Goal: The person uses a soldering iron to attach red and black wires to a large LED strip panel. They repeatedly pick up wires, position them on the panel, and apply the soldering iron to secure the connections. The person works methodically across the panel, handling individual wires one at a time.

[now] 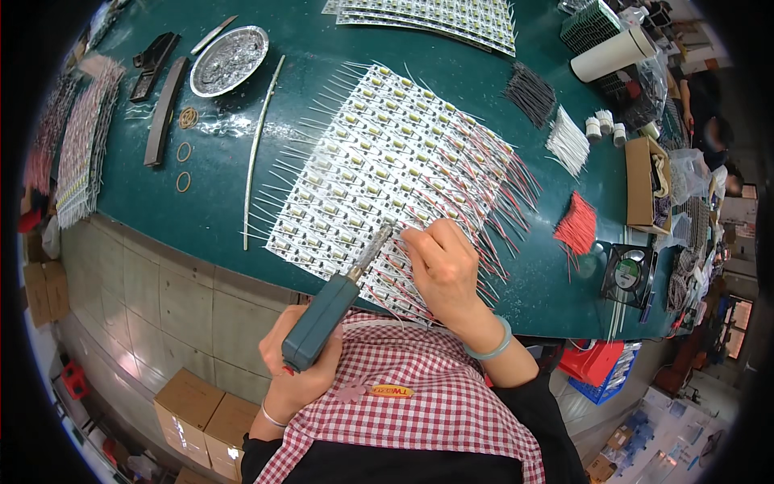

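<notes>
My left hand (300, 359) is wrapped around a soldering gun (321, 323) with a dark green body. Its metal tip points up and right, reaching over a panel of white circuit boards (339, 173) with rows of small yellow parts. Close beside the tip, my right hand (445, 270) is closed in a pinch on a thin wire, mostly hidden by the fingers. Red and white wires (512, 173) stick out along the panel's right side, and pale wires (278, 181) fringe its left side.
Loose black wires (530, 94), white wires (568, 141) and red wires (576, 224) lie in bundles to the right, near a small fan (627, 274). A metal bowl (229, 61), a solder-like rod (262, 153) and a dark bar (165, 111) lie left. More panels (427, 20) are stacked behind.
</notes>
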### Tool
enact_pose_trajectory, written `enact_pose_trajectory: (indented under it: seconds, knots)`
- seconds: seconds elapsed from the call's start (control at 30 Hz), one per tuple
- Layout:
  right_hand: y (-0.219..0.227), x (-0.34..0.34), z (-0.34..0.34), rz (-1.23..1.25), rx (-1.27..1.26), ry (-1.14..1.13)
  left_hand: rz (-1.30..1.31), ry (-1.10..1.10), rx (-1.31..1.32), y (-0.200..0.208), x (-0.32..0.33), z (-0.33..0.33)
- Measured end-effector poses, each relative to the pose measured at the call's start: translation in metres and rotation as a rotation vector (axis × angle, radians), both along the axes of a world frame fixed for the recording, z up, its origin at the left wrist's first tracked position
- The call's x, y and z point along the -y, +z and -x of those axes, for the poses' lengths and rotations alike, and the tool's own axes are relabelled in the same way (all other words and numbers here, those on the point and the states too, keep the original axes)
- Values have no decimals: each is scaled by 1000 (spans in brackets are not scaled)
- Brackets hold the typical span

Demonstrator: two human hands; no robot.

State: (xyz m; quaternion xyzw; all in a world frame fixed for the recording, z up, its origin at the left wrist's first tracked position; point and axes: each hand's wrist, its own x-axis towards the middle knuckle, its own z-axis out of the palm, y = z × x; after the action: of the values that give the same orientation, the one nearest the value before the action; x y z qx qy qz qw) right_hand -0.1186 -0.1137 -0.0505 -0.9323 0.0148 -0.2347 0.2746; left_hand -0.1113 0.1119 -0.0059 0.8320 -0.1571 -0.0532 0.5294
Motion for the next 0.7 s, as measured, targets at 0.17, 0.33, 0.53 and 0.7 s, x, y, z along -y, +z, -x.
enact_pose_trajectory:
  seconds: [0.17,0.33,0.53,0.7]
  knots:
    - [0,0,-1,-12,10,7,-23,-16,-66,0,-1,0]
    - [-2,0,0,-22,5,7,-17,-30,-73,0,0,-1]
    - [-2,0,0,-14,10,-7,-22,-41,-46,0,-2,-1]
    - [-1,0,0,-5,5,-12,-34,-40,14,2,-4,-1]
